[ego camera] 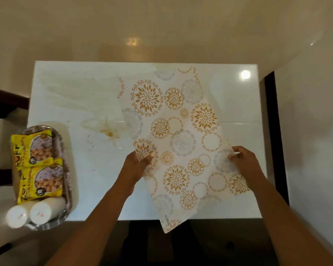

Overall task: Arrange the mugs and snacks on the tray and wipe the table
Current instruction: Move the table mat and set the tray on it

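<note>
A white placemat [178, 143] with gold and grey floral circles lies skewed over the white table [81, 169], its near corner hanging past the front edge. My left hand [136, 166] pinches the mat's left edge. My right hand [242, 160] pinches its right edge. At the table's left front corner an oval metal tray [66, 191] holds two yellow snack packets [32, 145] [40, 181] and two white mugs [17, 215] [43, 210] lying on their sides.
A brownish spill stain [108, 131] with smears spreads over the left middle of the table. Dark chair parts [2, 104] stand at the left. A dark post [273, 121] runs along the table's right side.
</note>
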